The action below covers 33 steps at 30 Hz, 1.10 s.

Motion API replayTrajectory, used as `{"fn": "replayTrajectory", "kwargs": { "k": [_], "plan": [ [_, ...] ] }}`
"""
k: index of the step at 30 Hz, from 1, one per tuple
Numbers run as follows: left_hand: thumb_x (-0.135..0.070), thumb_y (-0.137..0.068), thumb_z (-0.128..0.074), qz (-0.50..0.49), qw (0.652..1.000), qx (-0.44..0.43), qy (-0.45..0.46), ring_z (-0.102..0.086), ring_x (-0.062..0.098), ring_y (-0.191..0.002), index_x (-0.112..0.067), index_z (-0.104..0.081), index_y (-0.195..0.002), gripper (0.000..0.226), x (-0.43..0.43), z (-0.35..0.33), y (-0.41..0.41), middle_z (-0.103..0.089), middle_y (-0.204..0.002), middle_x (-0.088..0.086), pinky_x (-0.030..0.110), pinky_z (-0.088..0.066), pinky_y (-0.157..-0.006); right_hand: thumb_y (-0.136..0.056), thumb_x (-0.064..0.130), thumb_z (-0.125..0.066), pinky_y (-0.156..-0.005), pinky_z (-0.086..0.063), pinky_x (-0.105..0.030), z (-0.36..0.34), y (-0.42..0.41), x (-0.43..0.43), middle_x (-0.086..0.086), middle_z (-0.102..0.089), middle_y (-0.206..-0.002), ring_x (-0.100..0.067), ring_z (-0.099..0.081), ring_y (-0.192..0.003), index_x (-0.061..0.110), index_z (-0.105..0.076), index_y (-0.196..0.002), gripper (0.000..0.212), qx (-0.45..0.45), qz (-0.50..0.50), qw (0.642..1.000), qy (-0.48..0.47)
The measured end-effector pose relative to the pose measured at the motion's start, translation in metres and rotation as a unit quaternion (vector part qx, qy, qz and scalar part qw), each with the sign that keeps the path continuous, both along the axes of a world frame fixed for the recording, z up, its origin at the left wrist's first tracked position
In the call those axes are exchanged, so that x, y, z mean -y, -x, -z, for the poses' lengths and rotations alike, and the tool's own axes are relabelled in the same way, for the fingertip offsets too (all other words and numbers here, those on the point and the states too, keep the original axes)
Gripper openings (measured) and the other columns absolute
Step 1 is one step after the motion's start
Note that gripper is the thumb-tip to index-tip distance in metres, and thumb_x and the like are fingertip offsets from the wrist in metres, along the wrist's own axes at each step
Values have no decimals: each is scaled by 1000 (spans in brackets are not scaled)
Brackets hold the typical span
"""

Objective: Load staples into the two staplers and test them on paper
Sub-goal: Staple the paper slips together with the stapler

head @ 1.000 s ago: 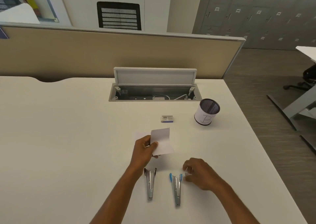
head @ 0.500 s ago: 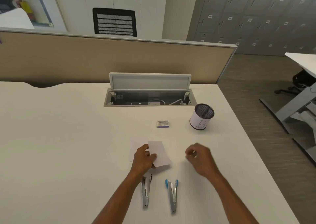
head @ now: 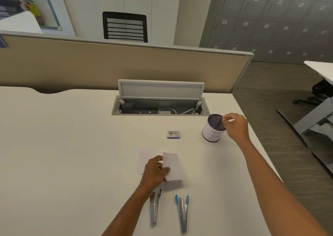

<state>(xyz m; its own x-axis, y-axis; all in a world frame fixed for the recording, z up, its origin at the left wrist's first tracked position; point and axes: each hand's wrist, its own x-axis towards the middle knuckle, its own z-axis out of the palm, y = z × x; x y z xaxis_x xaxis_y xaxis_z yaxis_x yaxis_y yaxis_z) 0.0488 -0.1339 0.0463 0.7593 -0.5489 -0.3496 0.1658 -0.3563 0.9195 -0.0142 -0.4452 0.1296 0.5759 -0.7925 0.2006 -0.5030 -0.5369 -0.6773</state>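
Two metal staplers lie side by side near the table's front edge: one with black ends (head: 155, 207) and one with blue ends (head: 182, 212). Just beyond them my left hand (head: 155, 171) pinches a small white paper slip (head: 173, 167) by its left edge, slightly lifted. A second paper slip (head: 146, 157) lies flat under and left of that hand. A small staple box (head: 173, 134) sits farther back. My right hand (head: 235, 127) hovers at the rim of a mesh pen cup (head: 213, 132), fingertips pinched together; I cannot make out anything between them.
An open cable tray (head: 160, 107) with a raised lid is set into the white table (head: 63, 154) behind the staple box. A beige partition (head: 108, 66) runs along the back. The table's right edge is close to the pen cup, with floor beyond.
My right hand has moved from beside the blue stapler up and right to the pen cup's rim. The left hand has lowered the paper slip toward the table.
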Motion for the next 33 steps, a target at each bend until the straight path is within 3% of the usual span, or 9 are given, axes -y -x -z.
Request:
{"fn": "replayTrajectory", "kwargs": {
  "k": [3,6,10,13,18,21,24,29,33],
  "plan": [
    [-1,-88,-66,-14,998,-31,49,-70,22,-75,-3,-64,-110,22,-4,-8,1,-71,-92,19,32,-60,-55,-85,3,-65,-66,-50,-29,3,17,-26,-12,-71,-80,-23,-65,-69,9,-74,-86,11,37,1,994,-100],
    [0,-89,-64,-23,991,-84,105,-72,21,-74,-11,-68,-104,19,-8,-18,5,-75,-94,15,31,-59,-57,-87,-2,-63,-53,-46,-18,14,37,-80,-12,-69,-78,-14,-60,-59,7,-72,-84,12,33,-83,961,-263],
    [-2,-92,-62,-12,981,-128,143,-73,24,-79,-10,-70,-106,19,-17,-31,10,-76,-97,14,31,-57,-59,-91,5,-63,-65,-53,-25,26,56,-149,-9,-73,-86,-12,-64,-69,9,-71,-96,10,-2,-186,897,-400],
    [-4,-93,-61,13,981,-123,147,-72,28,-83,-14,-71,-106,19,-27,-40,14,-76,-99,15,32,-58,-61,-92,8,-64,-63,-55,-30,25,60,-178,-9,-76,-89,-14,-68,-74,10,-70,-106,16,33,-211,880,-425],
    [-7,-91,-64,6,980,-103,169,-72,30,-88,-9,-68,-114,23,-46,-51,20,-75,-101,13,38,-60,-68,-88,-2,-65,-56,-55,-34,18,61,-201,-15,-74,-91,-24,-68,-68,10,-71,-101,19,118,-192,864,-450],
    [-2,-88,-67,-13,976,-71,205,-66,29,-78,-10,-73,-106,21,-55,-58,23,-72,-94,12,36,-56,-61,-89,-4,-62,-56,-54,-34,13,64,-205,-11,-70,-86,-27,-62,-60,7,-70,-92,14,148,-213,834,-487],
    [8,-89,-60,-31,979,-13,202,-66,30,-77,-10,-78,-95,26,-59,-61,29,-74,-94,10,36,-56,-58,-91,-6,-53,-57,-54,-32,9,68,-206,-9,-70,-87,-31,-64,-63,7,-70,-90,21,145,-232,807,-524],
    [16,-87,-56,-59,976,74,195,-66,26,-71,-4,-79,-90,31,-62,-66,36,-75,-84,10,36,-56,-57,-99,15,-49,-66,-59,-37,3,76,-202,-16,-69,-103,-40,-68,-86,5,-67,-111,23,154,-271,739,-597],
    [13,-88,-57,-56,975,117,180,-67,22,-68,-5,-79,-92,29,-63,-69,37,-75,-84,7,32,-56,-57,-98,34,-51,-68,-60,-36,-4,78,-205,-19,-70,-107,-43,-70,-93,7,-67,-113,34,132,-258,751,-593]
  ]
}}
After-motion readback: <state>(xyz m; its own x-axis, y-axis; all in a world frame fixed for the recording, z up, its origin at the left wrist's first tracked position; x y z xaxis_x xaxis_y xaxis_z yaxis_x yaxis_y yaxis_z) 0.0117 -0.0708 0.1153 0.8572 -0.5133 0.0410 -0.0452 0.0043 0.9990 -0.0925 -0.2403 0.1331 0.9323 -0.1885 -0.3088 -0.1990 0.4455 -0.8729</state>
